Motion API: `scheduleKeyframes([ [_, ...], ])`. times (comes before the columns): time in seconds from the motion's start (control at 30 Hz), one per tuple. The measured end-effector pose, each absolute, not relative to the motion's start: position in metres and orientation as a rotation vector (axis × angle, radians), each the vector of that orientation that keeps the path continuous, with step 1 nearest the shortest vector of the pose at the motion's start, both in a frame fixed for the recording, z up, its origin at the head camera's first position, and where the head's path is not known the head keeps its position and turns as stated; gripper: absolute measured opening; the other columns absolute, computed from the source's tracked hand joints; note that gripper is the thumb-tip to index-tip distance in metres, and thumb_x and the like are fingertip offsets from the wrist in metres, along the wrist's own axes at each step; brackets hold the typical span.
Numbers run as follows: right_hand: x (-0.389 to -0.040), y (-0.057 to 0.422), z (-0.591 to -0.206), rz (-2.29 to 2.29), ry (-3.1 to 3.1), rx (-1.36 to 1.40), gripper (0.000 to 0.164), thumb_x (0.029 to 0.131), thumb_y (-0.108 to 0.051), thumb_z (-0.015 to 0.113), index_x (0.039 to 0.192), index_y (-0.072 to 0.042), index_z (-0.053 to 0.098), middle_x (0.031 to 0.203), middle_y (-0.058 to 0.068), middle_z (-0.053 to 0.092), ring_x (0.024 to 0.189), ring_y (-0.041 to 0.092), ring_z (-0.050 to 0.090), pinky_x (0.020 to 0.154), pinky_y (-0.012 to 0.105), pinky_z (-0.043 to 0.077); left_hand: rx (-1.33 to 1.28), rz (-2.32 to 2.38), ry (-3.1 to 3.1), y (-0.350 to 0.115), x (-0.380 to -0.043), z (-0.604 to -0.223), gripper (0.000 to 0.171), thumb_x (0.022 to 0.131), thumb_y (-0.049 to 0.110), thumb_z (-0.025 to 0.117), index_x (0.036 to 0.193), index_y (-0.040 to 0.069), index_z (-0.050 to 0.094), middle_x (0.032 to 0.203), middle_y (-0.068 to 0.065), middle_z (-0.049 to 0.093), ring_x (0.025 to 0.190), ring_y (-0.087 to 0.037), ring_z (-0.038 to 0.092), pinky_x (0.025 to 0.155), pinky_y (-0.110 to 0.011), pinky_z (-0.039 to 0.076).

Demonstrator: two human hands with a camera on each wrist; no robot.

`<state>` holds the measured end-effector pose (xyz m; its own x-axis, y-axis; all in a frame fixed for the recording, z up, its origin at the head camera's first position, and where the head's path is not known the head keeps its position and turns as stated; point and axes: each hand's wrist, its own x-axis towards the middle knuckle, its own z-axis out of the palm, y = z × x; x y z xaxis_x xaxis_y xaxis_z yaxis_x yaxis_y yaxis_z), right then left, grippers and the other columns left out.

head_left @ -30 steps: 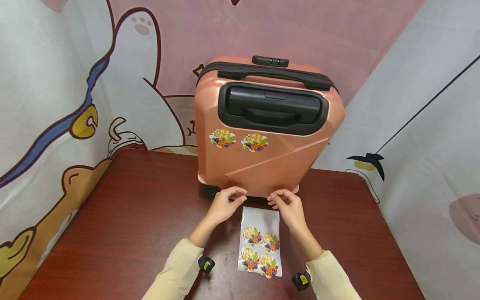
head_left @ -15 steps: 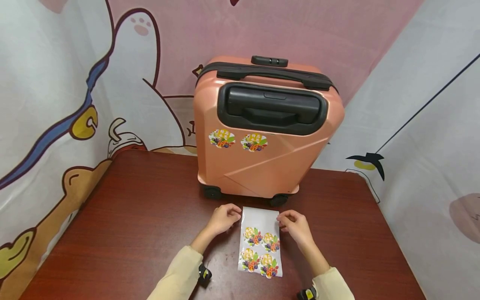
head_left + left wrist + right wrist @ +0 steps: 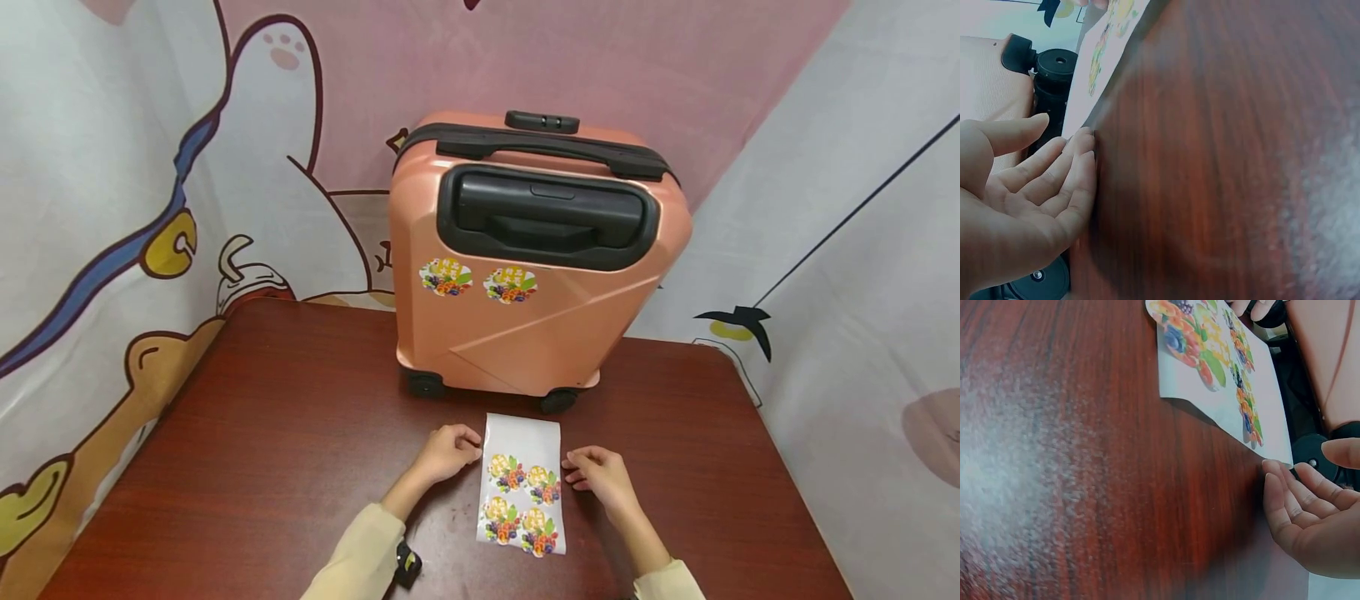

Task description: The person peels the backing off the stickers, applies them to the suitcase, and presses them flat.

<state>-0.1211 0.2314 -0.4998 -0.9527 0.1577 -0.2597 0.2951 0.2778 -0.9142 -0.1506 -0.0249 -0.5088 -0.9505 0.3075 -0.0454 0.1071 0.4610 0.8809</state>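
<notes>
A white sticker sheet [image 3: 522,435] lies on the table, bare at its far end, with several round fruit stickers [image 3: 506,473] nearer the person. Left of the sheet is the left hand [image 3: 444,454], fingers loosely bent, fingertips right at the sheet's edge. In the left wrist view, the thumb of the left hand [image 3: 1029,200] stands apart from the fingers and nothing is between them. The right hand [image 3: 603,479] rests by the opposite edge, also relaxed and holding nothing. Behind the sheet stands an upright pink suitcase [image 3: 540,333] bearing two matching stickers, a left one [image 3: 446,277] and a right one [image 3: 511,284].
Black wheels [image 3: 558,401] under the suitcase sit just beyond the sheet's far edge. The dark red-brown table [image 3: 300,433] extends to both sides. A cartoon-printed cloth [image 3: 525,58] hangs behind and around it.
Both hands have come back from the suitcase's lower edge toward the person, and the right hand has also moved right. They now flank the sheet. Suitcase and sheet have stayed put.
</notes>
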Motion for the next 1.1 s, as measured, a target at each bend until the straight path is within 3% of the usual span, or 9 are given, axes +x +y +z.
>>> scheduleKeyframes([
  [0.33,-0.118,0.231,-0.504,-1.850,2.356,0.464,0.022,0.089,-0.005,0.054,0.094,0.016,0.058,0.080,0.019,0.066,0.063,0.022,0.062,0.057,0.033,0.053,0.356,1.491,2.491,-0.024,-0.146,-0.506,0.015,0.079,0.006,0.064,0.092,-0.001,0.065,0.073,-0.003,0.063,0.065,-0.011,0.055,0.072,-0.033,0.042],
  [0.53,-0.115,0.233,-0.510,-1.879,2.328,0.468,0.024,0.086,-0.007,0.054,0.092,0.016,0.059,0.070,0.012,0.066,0.055,0.014,0.061,0.052,0.028,0.052,0.381,1.507,2.464,-0.024,-0.145,-0.507,0.015,0.078,0.003,0.063,0.092,-0.003,0.065,0.074,-0.007,0.063,0.066,-0.014,0.056,0.061,-0.028,0.045],
  [1.1,-0.115,0.225,-0.501,-1.882,2.352,0.518,0.021,0.089,-0.002,0.053,0.096,0.017,0.058,0.082,0.019,0.066,0.068,0.024,0.063,0.061,0.032,0.053,0.405,1.514,2.476,-0.022,-0.144,-0.506,0.013,0.078,0.002,0.063,0.089,-0.004,0.064,0.074,-0.008,0.064,0.067,-0.015,0.057,0.061,-0.027,0.045],
])
